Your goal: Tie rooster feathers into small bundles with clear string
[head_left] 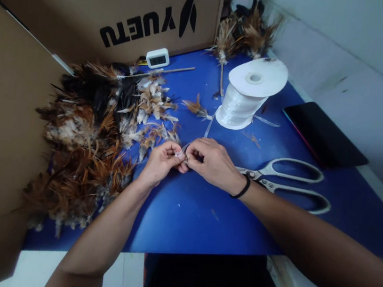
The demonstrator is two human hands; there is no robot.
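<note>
Near the middle of the blue table, my left hand (pixel 161 162) and my right hand (pixel 214 162) meet, both with fingers pinched together. A thin clear ribbon (pixel 208 128) runs down from a white spool (pixel 241 105) and passes into the fingertips of both. Whether anything else sits inside the pinch is hidden by the fingers. Just beyond them lies a small brown feather bunch (pixel 197 108). Scissors (pixel 254 175) with pale handles rest to the right, their blades partly covered by my right wrist.
Brown, black and white feathers (pixel 83 123) cover the table's left side, a thin stick (pixel 173 70) lying on them. A small digital clock (pixel 158 58) stands by a cardboard box (pixel 68 2). More feather bunches (pixel 253 31) lie at the back; a dark phone (pixel 324 133) lies right.
</note>
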